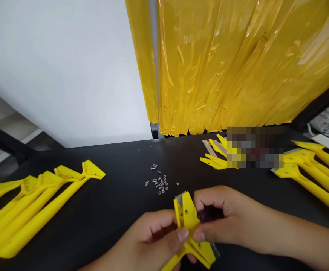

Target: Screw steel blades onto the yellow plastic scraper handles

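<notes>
- Yellow scraper (191,214) at near centre, held up in both hands above the black table (119,203); wide head tilted, handle running toward the near edge of view.
- Small holes in the scraper's head; thin grey strip (215,251) peeks out at the head's near right end, grey also at its far end.
- Left hand (155,241) grips scraper around the neck, thumb pressed on the top face, fingers curled beneath.
- Right hand (232,214) pinches the right side of the head, thumb on top face; dark item (209,212) sits between its fingers, too hidden to tell what.
- Beyond the hands: loose scatter of small screws (153,168) and ring-shaped nuts or washers (162,191), one ring apart to the right.
- Left: row of yellow scrapers (48,210), heads pointing far, handles near.
- Right: more yellow scrapers (314,184), heads toward centre, handles running off right.
- Far right of centre: flat yellow pieces (213,161) beside a pixelated patch.
- Far side: white panel (76,67) left, yellow plastic curtain (223,67) right, creased and glossy.
</notes>
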The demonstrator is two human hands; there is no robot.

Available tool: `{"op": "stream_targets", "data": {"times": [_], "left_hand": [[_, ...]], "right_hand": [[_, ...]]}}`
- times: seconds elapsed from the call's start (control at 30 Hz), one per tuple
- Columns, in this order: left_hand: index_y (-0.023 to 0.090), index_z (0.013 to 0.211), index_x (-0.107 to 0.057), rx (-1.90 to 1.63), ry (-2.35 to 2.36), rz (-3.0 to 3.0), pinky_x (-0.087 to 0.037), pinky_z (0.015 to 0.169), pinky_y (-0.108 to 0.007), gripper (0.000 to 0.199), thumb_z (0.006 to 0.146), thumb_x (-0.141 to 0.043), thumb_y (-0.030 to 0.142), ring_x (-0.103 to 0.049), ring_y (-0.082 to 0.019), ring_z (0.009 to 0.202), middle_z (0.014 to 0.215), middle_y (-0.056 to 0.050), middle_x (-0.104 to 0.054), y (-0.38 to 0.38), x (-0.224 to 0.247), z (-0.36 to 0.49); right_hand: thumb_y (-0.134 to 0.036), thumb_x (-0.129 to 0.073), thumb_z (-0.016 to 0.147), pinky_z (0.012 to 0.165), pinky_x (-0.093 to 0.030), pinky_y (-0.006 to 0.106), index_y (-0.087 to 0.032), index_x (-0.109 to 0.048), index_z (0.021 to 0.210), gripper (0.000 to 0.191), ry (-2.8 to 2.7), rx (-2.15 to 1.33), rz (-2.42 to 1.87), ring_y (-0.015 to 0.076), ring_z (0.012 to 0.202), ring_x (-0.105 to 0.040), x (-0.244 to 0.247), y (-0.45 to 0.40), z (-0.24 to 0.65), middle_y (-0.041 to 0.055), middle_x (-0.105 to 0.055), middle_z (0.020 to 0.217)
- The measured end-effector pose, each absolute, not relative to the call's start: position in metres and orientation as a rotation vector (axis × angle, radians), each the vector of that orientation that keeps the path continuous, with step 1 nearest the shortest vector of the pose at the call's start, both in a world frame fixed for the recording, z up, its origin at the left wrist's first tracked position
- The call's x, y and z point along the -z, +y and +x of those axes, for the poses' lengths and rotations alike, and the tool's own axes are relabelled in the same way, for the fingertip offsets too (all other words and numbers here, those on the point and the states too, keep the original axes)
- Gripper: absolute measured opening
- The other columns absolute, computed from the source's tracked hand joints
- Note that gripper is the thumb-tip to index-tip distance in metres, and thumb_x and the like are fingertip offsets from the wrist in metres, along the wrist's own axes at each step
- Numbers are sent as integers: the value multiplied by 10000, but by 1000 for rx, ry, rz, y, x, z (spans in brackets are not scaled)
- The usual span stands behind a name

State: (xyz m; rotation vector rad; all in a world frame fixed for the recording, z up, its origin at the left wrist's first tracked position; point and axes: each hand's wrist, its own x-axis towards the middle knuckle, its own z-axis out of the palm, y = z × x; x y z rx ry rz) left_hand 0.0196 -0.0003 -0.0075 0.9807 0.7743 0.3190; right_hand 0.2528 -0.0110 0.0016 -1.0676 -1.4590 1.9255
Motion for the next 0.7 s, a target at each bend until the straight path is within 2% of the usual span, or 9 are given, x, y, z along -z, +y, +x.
{"op": "stream_targets", "data": {"times": [0.17, 0.33, 0.5, 0.6, 0.7], "left_hand": [[166, 1011, -791, -305, 727, 957, -379, 484, -174, 412, 906, -737, 561, -552, -79, 545, 846, -84, -762, 1, 1, 18], [154, 980, -773, -284, 735, 1003, -393, 502, -174, 451, 880, -753, 594, -546, -76, 562, 842, -73, -751, 1, 5, 18], [177, 904, -718, -285, 788, 1016, -353, 393, -168, 469, 867, -733, 645, -517, -62, 447, 764, -28, -729, 1, 18, 22], [186, 919, -707, -329, 819, 978, -346, 358, -160, 463, 859, -739, 644, -512, -61, 413, 739, -16, -727, 1, 21, 23], [177, 930, -710, -335, 831, 966, -347, 345, -154, 479, 860, -730, 650, -516, -62, 407, 731, -21, -729, 1, 24, 22]], "right_hand": [[-342, -818, 887, 781, -508, 301, -153, -712, 991, 240, -1383, -2026, -987, 163, 829, -670, -4, -11, 254, 30, -732, 931], [-378, -839, 856, 775, -494, 292, -159, -738, 1001, 281, -1488, -1966, -1035, 176, 850, -655, -2, -12, 250, 26, -728, 940], [-410, -841, 841, 648, -420, 233, -182, -705, 926, 278, -1606, -1751, -1229, 130, 730, -543, 0, -15, 248, -31, -630, 793], [-383, -773, 906, 605, -366, 217, -182, -655, 866, 236, -1672, -1645, -1277, 108, 700, -467, -4, -14, 249, -48, -569, 761], [-340, -681, 969, 609, -361, 211, -179, -644, 857, 199, -1690, -1631, -1282, 104, 703, -456, -7, -12, 250, -46, -561, 765]]}}
